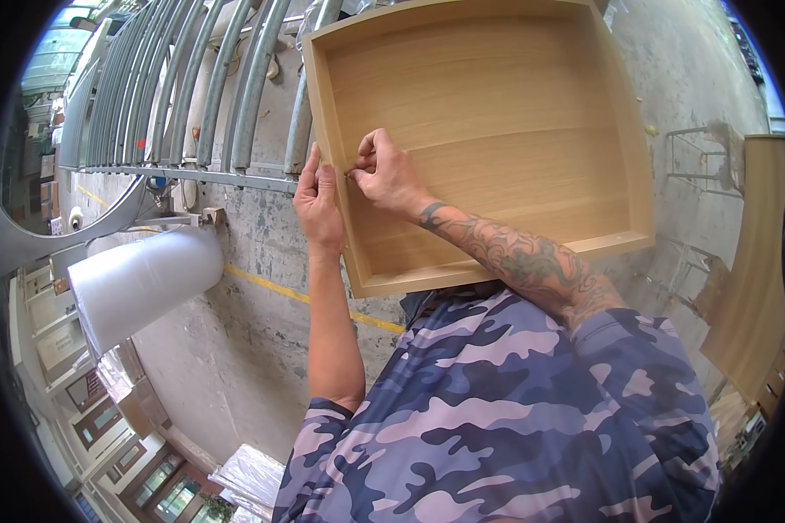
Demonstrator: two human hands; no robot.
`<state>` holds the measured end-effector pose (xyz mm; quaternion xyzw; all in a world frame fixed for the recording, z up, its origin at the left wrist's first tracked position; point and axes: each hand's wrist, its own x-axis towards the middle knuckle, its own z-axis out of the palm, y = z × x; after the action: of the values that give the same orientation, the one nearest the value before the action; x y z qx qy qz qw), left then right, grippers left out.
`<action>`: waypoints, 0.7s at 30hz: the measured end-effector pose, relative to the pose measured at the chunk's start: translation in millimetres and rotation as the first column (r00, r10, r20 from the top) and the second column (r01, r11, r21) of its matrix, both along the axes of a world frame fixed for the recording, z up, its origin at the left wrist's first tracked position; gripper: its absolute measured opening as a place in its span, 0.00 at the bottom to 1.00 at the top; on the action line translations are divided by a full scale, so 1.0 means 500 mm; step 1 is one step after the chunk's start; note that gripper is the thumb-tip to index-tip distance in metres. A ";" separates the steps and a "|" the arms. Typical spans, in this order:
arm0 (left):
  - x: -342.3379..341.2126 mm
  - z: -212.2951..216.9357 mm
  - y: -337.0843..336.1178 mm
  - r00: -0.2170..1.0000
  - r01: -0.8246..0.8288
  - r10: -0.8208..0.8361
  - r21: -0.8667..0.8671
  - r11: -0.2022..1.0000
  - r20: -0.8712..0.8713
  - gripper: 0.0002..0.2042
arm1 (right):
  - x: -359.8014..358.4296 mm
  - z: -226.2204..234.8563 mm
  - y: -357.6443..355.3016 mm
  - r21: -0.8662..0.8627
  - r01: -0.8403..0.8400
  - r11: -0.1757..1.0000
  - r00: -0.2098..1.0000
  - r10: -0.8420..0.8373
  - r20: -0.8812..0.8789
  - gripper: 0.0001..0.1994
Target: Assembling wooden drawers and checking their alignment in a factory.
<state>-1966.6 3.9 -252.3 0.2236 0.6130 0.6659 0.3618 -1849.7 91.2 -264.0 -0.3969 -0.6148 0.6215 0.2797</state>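
A shallow wooden box [488, 113], like a drawer, lies open side up in front of me, with light wood-grain walls and bottom. My left hand [319, 209] rests against the outside of its left wall, fingers stretched out and thumb by the rim. Inside the box, my right hand [389, 179] is closed in a pinch close to that same wall. A tiny dark thing seems to show at its fingertips, too small to name. My tattooed right forearm crosses over the near wall.
Beyond the box on the left runs a metal roller conveyor [227, 87]. A large roll of whitish wrap [148, 270] stands left of me. Wood-coloured panels [750, 270] are at the far right. A yellow line [275, 287] marks the worn concrete floor.
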 end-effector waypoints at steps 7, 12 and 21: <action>0.002 0.004 0.007 1.000 -0.013 0.013 0.003 1.000 0.005 0.24 | -0.017 -0.004 -0.003 -0.035 0.096 0.995 0.995 -0.096 -0.001 0.16; -0.004 -0.005 0.001 1.000 0.014 -0.013 0.017 1.000 -0.017 0.24 | 0.005 -0.006 -0.001 0.051 -0.037 0.998 0.999 0.038 -0.020 0.15; 0.000 0.007 0.010 0.999 0.023 -0.024 -0.027 0.999 -0.039 0.24 | -0.002 -0.010 0.004 0.034 -0.008 0.999 0.997 0.010 -0.080 0.14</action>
<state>-1966.7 9.1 -248.9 0.2390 0.6260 0.6489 0.3604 -1850.8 93.5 -269.2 -0.3642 -0.6153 0.6277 0.3079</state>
